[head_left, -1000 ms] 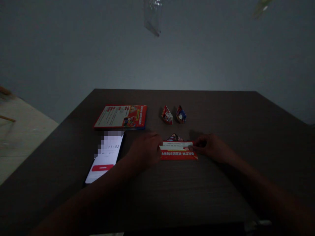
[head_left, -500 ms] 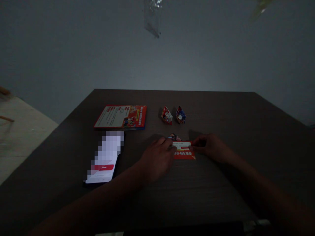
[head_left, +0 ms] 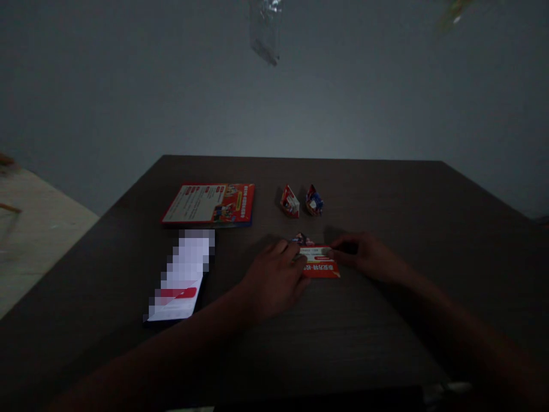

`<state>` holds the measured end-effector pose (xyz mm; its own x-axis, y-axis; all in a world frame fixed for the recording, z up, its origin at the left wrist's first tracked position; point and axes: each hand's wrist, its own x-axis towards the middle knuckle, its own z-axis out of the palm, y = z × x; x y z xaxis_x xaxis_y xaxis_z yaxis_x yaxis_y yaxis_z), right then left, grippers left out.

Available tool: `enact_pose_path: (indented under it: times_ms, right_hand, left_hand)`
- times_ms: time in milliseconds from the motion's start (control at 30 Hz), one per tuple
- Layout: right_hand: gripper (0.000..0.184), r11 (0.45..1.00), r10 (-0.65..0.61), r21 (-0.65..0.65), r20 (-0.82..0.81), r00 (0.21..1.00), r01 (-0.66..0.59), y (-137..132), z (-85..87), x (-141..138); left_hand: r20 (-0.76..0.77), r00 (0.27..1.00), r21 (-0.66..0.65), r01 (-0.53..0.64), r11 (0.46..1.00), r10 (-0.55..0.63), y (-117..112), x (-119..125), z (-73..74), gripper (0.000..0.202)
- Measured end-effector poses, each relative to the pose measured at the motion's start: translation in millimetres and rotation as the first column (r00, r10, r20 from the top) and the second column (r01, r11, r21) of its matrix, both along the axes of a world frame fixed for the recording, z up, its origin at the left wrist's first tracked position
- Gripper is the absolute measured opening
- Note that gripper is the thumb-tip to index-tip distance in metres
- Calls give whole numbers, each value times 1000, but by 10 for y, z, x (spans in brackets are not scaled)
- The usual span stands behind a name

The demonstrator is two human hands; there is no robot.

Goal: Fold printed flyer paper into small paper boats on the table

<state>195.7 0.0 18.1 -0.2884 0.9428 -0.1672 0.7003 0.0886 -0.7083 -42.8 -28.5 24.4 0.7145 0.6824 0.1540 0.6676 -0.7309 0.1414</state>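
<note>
A folded red and white paper leaflet (head_left: pixel 321 265) lies flat on the dark wooden table (head_left: pixel 386 194) in front of me. My left hand (head_left: pixel 274 277) rests on its left part, fingers pressed down on the fold. My right hand (head_left: pixel 369 257) holds the paper's right end, its fingers pinched on the upper right corner. A small folded tip of the paper shows just behind the hands. The room is dim and the fingers are hard to make out.
Two small folded paper figures (head_left: pixel 301 201) stand side by side behind the leaflet. A stack of red printed leaflets (head_left: pixel 210 203) lies at the back left. A phone (head_left: pixel 182 276) with a lit screen lies to the left of my left arm.
My left hand has slid to the right along the paper, covering its left half, so less of the leaflet shows. My right hand has stayed at the right end.
</note>
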Motion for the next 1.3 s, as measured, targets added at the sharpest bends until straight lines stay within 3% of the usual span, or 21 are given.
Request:
enact_pose_path:
  times_ms: [133,233,333,533,600,667,800,967,1033,1167,1300]
  right_hand:
    - [20,998,-47,-40,-110,993,43,69,5,-102]
    - [23,984,-110,-168,-300,948,61,132,12,-172]
    - [30,959,-188,-277,-465,865,60,148,22,-233]
    - [35,905,-367,-420,-676,639,75,31,32,-330]
    - [33,910,-364,-409,-721,590,61,15,12,-335]
    - [27,931,-352,-343,-744,568,128,28,-24,-314]
    - [19,943,-332,-273,-748,574,189,69,-97,-244]
    - [31,994,-94,-18,-590,802,103,8,-74,-260]
    - [28,996,-11,70,-531,847,57,-24,-49,-286]
    - [13,987,61,156,-534,843,27,-44,-30,-307]
    - [17,996,-36,45,-633,774,83,-45,-33,-281]
  left_hand:
    - [12,1000,10,-12,1000,12,-4,9,-22,36]
    - [40,998,29,-41,999,39,-17,21,-49,43]
    - [73,993,69,-93,993,88,-31,29,-54,45]
    - [27,993,181,-120,976,117,18,3,-11,24]
    - [41,992,213,-128,969,122,52,-8,-10,20]
    - [76,990,237,-133,962,119,76,-17,-17,19]
    - [198,974,252,-161,954,112,73,-30,-25,18]
    - [394,913,199,-202,959,111,23,-18,-7,15]
    - [450,887,160,-196,968,105,8,0,-1,14]
    - [589,795,68,-229,971,146,1,38,-25,8]
    - [613,736,-20,-350,937,288,4,49,-68,14]
